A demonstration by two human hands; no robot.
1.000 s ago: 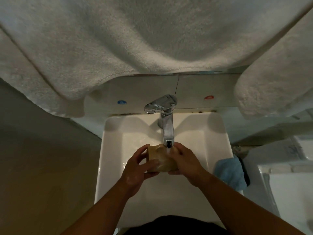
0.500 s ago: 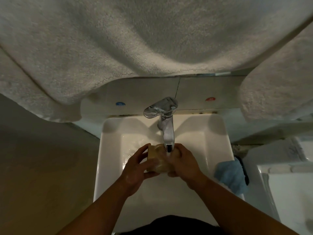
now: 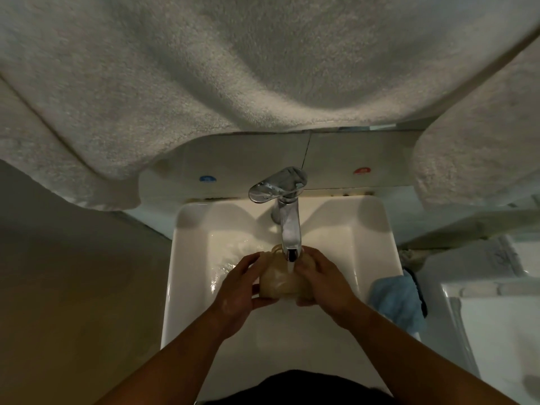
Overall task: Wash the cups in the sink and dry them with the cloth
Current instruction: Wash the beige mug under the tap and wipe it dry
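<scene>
Head view: the cup [image 3: 279, 280] is held over the sink [image 3: 187, 276], directly under the tap [image 3: 287, 229], with water running onto it. It lies between the hands, equally near both; its long axis cannot be told. The left hand [image 3: 238, 290] is curled round its left side, the right hand [image 3: 320, 283] round its right. The cloth [image 3: 393, 299] is seen on the right rim, nearer the right hand.
</scene>
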